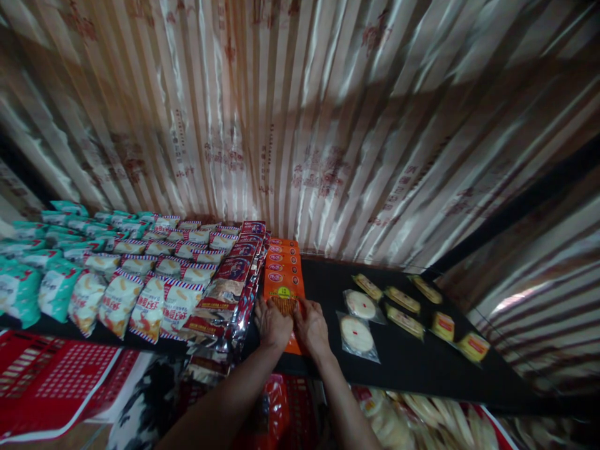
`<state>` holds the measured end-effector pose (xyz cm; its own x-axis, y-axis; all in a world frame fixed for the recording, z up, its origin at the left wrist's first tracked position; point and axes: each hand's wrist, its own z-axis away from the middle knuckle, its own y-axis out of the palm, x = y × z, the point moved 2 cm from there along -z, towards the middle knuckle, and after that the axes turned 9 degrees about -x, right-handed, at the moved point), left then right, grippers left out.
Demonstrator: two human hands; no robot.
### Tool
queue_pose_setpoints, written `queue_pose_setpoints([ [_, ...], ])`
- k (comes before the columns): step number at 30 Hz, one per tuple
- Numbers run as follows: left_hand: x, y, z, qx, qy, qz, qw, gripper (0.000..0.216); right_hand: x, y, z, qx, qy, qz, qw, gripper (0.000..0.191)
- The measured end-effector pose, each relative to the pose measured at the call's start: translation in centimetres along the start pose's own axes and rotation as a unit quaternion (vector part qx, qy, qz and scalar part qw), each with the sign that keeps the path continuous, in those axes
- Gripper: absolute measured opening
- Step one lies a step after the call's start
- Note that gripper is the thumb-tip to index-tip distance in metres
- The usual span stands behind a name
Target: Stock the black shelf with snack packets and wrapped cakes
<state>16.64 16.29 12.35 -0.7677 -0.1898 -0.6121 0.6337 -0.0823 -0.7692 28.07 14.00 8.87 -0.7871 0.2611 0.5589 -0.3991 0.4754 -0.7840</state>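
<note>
Both my hands rest on the near end of a row of orange snack packets (283,275) lying on a black shelf (412,362). My left hand (272,323) presses down on the nearest orange packet, fingers curled over its lower left edge. My right hand (310,325) lies beside it on the packet's right side, fingers bent onto the wrapper. The two hands almost touch. Just left of my left hand stands a stack of dark red and silver packets (232,281).
White-and-red snack bags (150,300) and teal bags (28,287) fill the shelf's left part. Round crackers in clear wrap (359,334) and small yellow packets (443,325) lie to the right. Red baskets (51,381) sit below. Striped shiny curtain (304,125) behind.
</note>
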Motion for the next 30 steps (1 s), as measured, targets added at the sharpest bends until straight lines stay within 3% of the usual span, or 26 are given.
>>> queue_pose_setpoints([
  [5, 0.0, -0.1, 1.1, -0.024, 0.032, 0.02, 0.999, 0.059, 0.0, 0.0, 0.3, -0.033, -0.004, -0.007, 0.999, 0.039],
  [11, 0.8, -0.3, 4.8, -0.075, 0.145, 0.155, 0.974, 0.047, 0.7, -1.2, 1.9, -0.088, -0.022, -0.082, 0.992, 0.037],
  [16, 3.8, -0.9, 9.7, -0.02, 0.216, 0.29, 0.932, 0.047, 1.8, -2.8, 7.2, -0.088, -0.041, -0.174, 0.98, 0.033],
  [21, 9.8, -0.8, 13.7, 0.052, 0.247, 0.286, 0.924, 0.035, 1.3, -2.1, 15.0, 0.009, -0.045, -0.194, 0.98, 0.032],
  [24, 14.0, 0.1, 14.4, 0.09, 0.235, 0.236, 0.939, 0.026, 1.2, -0.7, 18.2, 0.161, -0.043, -0.151, 0.974, 0.034],
  [27, 17.8, 1.8, 13.4, 0.168, 0.141, 0.153, 0.964, 0.022, 1.3, 1.0, 19.4, 0.333, -0.069, -0.096, 0.935, 0.033],
  [30, 20.7, 3.7, 11.6, 0.227, 0.0, 0.098, 0.969, 0.019, 1.1, 3.5, 19.0, 0.404, -0.069, -0.04, 0.911, 0.032],
])
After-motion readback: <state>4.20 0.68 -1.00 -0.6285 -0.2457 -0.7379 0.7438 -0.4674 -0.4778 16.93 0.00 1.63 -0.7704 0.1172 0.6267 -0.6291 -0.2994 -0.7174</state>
